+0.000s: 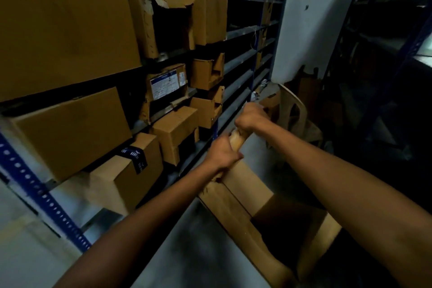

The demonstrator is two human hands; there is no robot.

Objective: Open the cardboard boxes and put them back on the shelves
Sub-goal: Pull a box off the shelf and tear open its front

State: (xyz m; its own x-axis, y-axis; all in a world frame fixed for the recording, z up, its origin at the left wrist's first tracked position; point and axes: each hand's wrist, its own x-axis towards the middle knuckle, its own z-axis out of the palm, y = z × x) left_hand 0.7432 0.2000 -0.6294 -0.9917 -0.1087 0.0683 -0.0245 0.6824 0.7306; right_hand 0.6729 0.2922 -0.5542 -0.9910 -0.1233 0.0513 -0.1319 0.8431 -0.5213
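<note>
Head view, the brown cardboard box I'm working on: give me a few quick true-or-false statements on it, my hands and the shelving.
1. Both the left hand and the right hand grip cardboard at the far end of the brown cardboard box. True.
2. That box sits on the blue-posted metal shelving. False: it is off the shelves, low in the aisle.
3. Its top is sealed shut. False: the top gapes, showing a dark inside.
4. A brown box with dark printed tape lies on a lower shelf. True.
</note>
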